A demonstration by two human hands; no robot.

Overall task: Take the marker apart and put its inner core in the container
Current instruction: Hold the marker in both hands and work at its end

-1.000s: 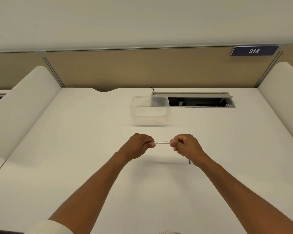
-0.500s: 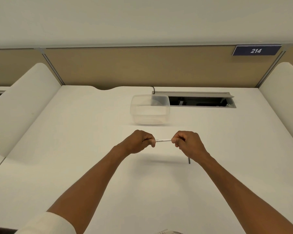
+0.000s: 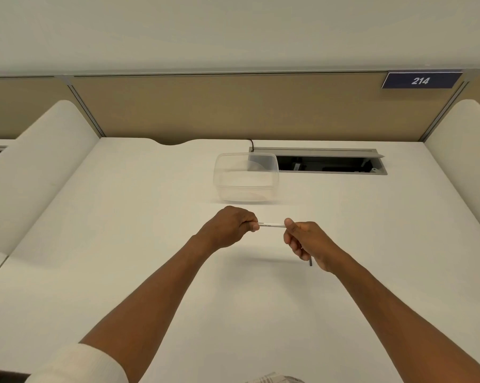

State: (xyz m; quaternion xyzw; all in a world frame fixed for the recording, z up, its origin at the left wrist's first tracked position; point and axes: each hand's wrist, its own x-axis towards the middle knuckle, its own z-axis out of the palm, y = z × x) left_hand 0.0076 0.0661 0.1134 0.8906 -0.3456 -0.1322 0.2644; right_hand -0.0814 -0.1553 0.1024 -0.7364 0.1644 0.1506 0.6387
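White desk (image 3: 122, 244) spread beneath both hands. Clear container (image 3: 245, 176) standing just beyond them, empty. Left hand (image 3: 229, 226) clenched on one end of the white marker (image 3: 272, 225), right hand (image 3: 306, 241) pinching the other, a thin dark piece (image 3: 311, 261) poking out below.

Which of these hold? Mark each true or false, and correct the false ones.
1. Both hands hold the white marker between them. True: left hand and right hand grip the marker at its ends.
2. The clear container lies behind the hands. True: the container stands farther back on the desk.
3. The container holds the core. False: it looks empty.
4. The plaque reads 412. False: the plaque reads 214.
5. The marker rests on the desk. False: it is held above it.
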